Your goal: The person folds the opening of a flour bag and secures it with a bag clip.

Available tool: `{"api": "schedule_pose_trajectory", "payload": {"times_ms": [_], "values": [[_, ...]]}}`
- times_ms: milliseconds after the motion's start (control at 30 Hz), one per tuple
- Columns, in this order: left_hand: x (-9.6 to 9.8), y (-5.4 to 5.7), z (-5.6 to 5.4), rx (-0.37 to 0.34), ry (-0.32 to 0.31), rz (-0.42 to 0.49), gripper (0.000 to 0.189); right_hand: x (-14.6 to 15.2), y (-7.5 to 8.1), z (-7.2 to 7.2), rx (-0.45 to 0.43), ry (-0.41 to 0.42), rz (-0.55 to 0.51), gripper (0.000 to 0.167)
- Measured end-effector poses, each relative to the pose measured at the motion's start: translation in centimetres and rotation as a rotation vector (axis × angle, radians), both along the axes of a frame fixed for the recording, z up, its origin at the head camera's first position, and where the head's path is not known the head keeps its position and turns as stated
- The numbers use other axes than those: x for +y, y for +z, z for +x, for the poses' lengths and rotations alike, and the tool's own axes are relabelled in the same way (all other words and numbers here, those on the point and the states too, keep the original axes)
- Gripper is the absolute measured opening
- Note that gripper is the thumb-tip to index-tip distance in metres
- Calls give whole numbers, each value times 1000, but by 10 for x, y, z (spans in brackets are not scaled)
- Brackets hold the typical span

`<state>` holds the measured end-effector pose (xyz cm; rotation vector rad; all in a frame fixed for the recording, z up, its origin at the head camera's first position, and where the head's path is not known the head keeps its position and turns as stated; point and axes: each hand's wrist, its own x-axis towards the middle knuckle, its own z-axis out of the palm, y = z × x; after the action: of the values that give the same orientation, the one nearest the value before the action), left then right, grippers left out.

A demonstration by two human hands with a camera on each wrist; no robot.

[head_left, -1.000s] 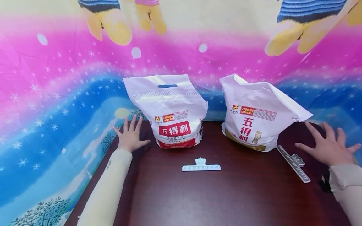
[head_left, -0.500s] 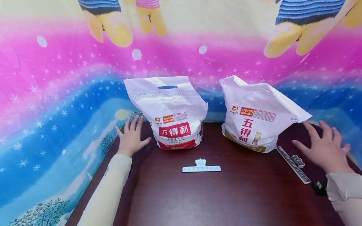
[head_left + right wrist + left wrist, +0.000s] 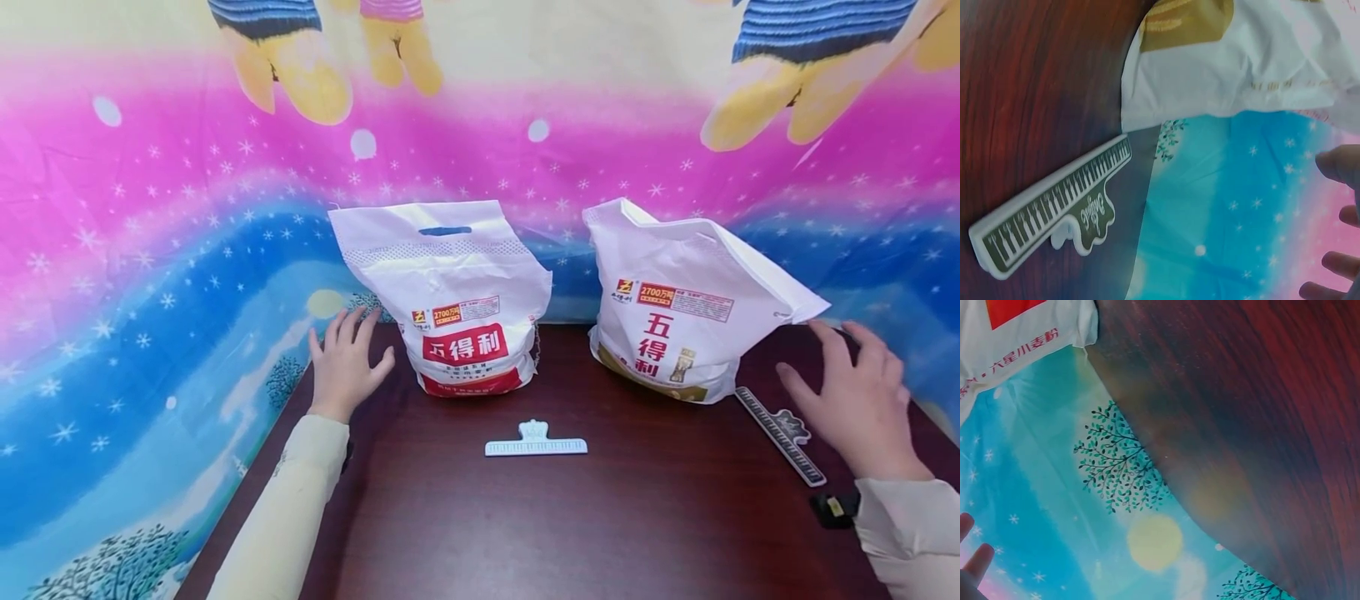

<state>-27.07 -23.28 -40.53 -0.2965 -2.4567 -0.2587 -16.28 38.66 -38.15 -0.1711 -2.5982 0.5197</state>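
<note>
Two white flour bags stand on the table in the head view. My left hand (image 3: 345,367), fingers loosely bent and holding nothing, is just left of the flour bag with red print (image 3: 465,342). To the right of the flour bag with a gold base (image 3: 667,308), my right hand (image 3: 862,400) hovers with its thumb apart from the fingers, also holding nothing. Close to that hand lies a black-and-white piano-key clip (image 3: 1054,212). A pale white clip (image 3: 534,442) of similar shape lies in front of the bags. Only fingertips (image 3: 977,562) of the left hand enter the left wrist view.
The dark wooden table (image 3: 525,533) has a rounded back right corner. Behind it hangs a colourful cloth (image 3: 187,208) with snowflakes and cartoon figures, close behind the bags. A small black device (image 3: 834,508) sits at the right cuff.
My right hand has moved left and slightly nearer to me, its fingers drawing closer together. My left hand's fingers have also become less spread. Bags and clips stay where they were.
</note>
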Motion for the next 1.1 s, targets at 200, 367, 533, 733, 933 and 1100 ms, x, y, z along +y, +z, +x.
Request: {"api": "schedule_pose_trajectory", "payload": {"times_ms": [200,367,533,733,933,1100], "values": [[1,3,0,197,-48,22,48,-16,0,3,151,-4,-1,59],[5,7,1,305,-89,42,42,-28,0,6,250,30,-24,48],[12,12,2,368,-111,68,39,-37,2,8,323,62,-42,44],[18,19,5,418,-122,93,35,-48,5,9,399,86,-57,43],[25,27,8,435,-136,111,36,-59,8,11,434,123,-82,41],[31,32,10,453,-157,117,34,-69,7,12,450,148,-95,42]]}}
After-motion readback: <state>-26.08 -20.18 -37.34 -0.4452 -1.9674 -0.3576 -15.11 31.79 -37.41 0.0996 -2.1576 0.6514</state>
